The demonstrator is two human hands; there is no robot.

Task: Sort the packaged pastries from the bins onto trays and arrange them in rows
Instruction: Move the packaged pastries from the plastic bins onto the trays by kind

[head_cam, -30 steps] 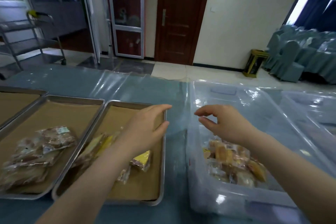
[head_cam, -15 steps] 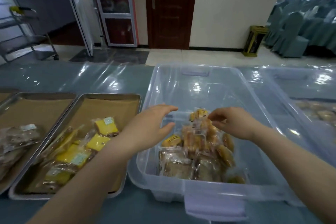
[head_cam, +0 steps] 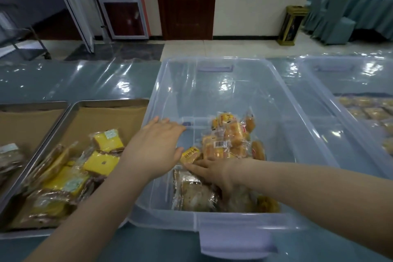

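A clear plastic bin (head_cam: pixel 212 221) stands in front of me with a heap of wrapped golden pastries (head_cam: pixel 229 134) in its near half. My right hand (head_cam: pixel 214 173) is down inside the bin, lying flat on the heap; its fingertips touch a small yellow-labelled pack (head_cam: pixel 190 155), and I see nothing gripped. Over the bin's left rim hovers my left hand (head_cam: pixel 157 147), fingers spread and empty. Just left of the bin, a metal tray (head_cam: pixel 110 110) lined with brown paper holds yellow wrapped pastries (head_cam: pixel 102 162) in a loose pile.
A second lined tray (head_cam: pixel 32 117) at far left holds brown wrapped pastries (head_cam: pixel 8 155). Another clear bin (head_cam: pixel 350 74) with pastries (head_cam: pixel 370 110) stands at right. Shiny plastic sheeting covers the table. Covered chairs and a small gold-trimmed stand lie beyond.
My right hand has dropped from above the heap into the bin and now rests on the packs. My left hand has shifted from the tray side to over the bin's left rim.
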